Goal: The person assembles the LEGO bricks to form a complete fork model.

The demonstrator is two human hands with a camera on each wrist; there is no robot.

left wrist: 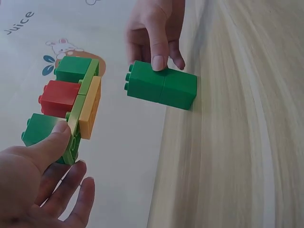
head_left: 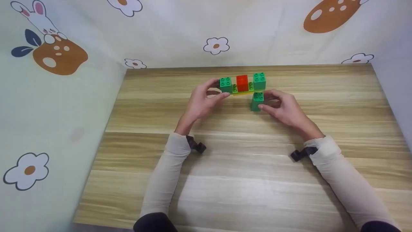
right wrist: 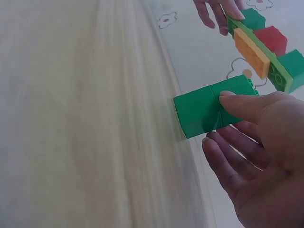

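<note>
My left hand pinches the left end of a toy brick assembly, thumb in front and fingers behind. It has a long light green brick with two green bricks and a red brick between them on top. Fixed under its middle is a yellow-orange brick. The assembly is held up off the table. My right hand pinches a stack of two green bricks between thumb and fingers. That stack is upright, its lower end at the tabletop, in front of the assembly's right end.
The wood-grain table stretches around both hands. Behind it and to the left hangs a pale printed cloth with flowers, fruit and a rabbit. Dark camera mounts sit on both wrists.
</note>
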